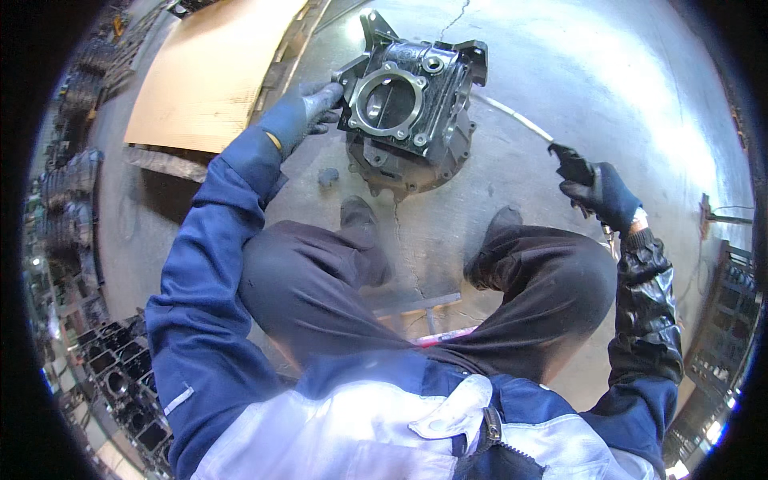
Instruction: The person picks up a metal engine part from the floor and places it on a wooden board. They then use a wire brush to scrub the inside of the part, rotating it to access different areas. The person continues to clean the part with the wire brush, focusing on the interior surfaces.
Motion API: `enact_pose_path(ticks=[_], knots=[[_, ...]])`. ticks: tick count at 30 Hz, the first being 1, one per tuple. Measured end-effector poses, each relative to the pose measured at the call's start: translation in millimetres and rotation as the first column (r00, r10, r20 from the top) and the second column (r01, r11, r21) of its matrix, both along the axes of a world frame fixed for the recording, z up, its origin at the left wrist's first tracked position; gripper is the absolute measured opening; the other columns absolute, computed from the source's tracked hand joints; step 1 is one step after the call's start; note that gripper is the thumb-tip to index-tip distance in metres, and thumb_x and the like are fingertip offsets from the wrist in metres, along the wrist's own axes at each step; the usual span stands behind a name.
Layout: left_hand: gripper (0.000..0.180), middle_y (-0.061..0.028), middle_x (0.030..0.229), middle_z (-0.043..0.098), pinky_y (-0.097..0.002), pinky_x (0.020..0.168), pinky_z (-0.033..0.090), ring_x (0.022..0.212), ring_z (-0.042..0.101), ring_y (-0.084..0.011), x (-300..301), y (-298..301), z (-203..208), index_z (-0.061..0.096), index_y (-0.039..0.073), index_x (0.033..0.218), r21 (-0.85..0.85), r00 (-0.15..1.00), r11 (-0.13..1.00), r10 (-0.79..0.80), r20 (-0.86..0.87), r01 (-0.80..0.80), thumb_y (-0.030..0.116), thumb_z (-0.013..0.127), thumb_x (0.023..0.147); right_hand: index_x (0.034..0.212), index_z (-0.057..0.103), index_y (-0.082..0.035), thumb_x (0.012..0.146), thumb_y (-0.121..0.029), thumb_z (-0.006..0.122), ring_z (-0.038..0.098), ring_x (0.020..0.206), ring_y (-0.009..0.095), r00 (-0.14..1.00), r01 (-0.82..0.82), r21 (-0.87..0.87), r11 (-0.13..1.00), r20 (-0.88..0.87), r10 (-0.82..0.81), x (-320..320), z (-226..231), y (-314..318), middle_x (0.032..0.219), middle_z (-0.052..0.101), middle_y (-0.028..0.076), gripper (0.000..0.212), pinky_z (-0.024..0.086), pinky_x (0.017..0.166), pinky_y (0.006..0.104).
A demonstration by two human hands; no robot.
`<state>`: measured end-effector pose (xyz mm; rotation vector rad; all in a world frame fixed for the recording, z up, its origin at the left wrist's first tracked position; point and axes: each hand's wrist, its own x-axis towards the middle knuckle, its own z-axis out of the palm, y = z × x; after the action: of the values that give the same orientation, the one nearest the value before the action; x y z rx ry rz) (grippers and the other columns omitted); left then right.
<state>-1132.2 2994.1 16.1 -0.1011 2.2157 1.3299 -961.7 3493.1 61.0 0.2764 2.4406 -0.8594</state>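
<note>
On the floor ahead of my feet stands a shiny black gearbox housing, a metal casting with a round machined opening ringed by bolt holes on its upper face. My left hand, in a dark glove, grips the left edge of this casting; some fingers are curled beneath and partly hidden. Out to the right, my gloved right hand is closed around a blow gun. Its long thin nozzle points left, with the tip close to the housing's right side. A metal fitting shows under that hand.
A flat cardboard-covered pallet lies at the upper left. Dark metal parts in stacks line the left rim, with a black crate-like grid below. A dark rack stands far right. Cracks run across the concrete floor.
</note>
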Motion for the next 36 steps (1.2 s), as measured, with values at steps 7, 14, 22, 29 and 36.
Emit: enact_pose_path(ticks=[7, 14, 22, 29, 36], knots=[[0.052, -0.0052, 0.11, 0.075, -0.0303, 0.084, 0.052, 0.094, 0.065, -0.0122, -1, 14, -8, 0.07, 0.001, 0.134, -0.092, 0.989, 0.996, -0.006, -0.147, -0.007, 0.045, 0.066, 0.106, 0.101, 0.078, 0.002, 0.092, -0.023, 0.078, 0.06, 0.051, 0.014, 0.998, 0.018, -0.144, 0.989, 0.057, -0.01, -23, -32, 11, 0.068, 0.07, 0.006, 0.027, 0.049, 0.054, 0.032], [0.042, 0.0018, 0.097, 0.072, -0.0238, 0.07, 0.047, 0.079, 0.06, -0.0074, -14, 14, -38, 0.073, 0.006, 0.123, -0.072, 0.993, 0.996, 0.04, -0.114, -0.049, 0.044, 0.072, 0.103, 0.114, 0.077, 0.001, 0.093, -0.024, 0.077, 0.059, 0.055, 0.011, 0.999, 0.033, -0.076, 0.997, 0.038, -0.031, -14, -42, 35, 0.069, 0.068, 0.005, 0.032, 0.048, 0.053, 0.03], [0.043, -0.0083, 0.104, 0.076, -0.0305, 0.077, 0.058, 0.084, 0.071, -0.0147, -26, 20, -53, 0.07, -0.002, 0.127, 0.194, 0.991, 0.972, 0.135, -0.017, -0.129, 0.033, 0.074, 0.103, 0.126, 0.074, 0.0, 0.095, -0.016, 0.076, 0.065, 0.064, 0.012, 0.966, 0.145, 0.039, 0.989, -0.222, -0.133, 88, 39, 75, 0.079, 0.075, 0.007, 0.035, 0.054, 0.059, 0.0302], [0.033, -0.0136, 0.106, 0.076, -0.0372, 0.077, 0.064, 0.085, 0.076, -0.0233, -46, 13, -79, 0.07, -0.004, 0.123, 0.208, 0.995, 0.974, 0.075, 0.059, -0.086, 0.02, 0.074, 0.101, 0.113, 0.078, -0.002, 0.095, -0.01, 0.075, 0.071, 0.064, 0.021, 0.757, -0.272, 0.422, 0.865, -0.461, 0.463, 80, 119, 9, 0.08, 0.078, 0.011, 0.02, 0.058, 0.066, 0.0357], [0.033, -0.0146, 0.104, 0.076, -0.0374, 0.076, 0.063, 0.086, 0.074, -0.0229, -49, 9, -86, 0.07, -0.007, 0.121, 0.078, 1.0, 0.997, -0.006, -0.005, 0.006, 0.019, 0.076, 0.1, 0.106, 0.079, -0.005, 0.094, -0.023, 0.079, 0.071, 0.063, 0.029, 0.802, -0.365, 0.701, 0.614, -0.098, 0.589, -18, 117, -96, 0.075, 0.074, 0.015, 0.022, 0.057, 0.069, 0.0403]])
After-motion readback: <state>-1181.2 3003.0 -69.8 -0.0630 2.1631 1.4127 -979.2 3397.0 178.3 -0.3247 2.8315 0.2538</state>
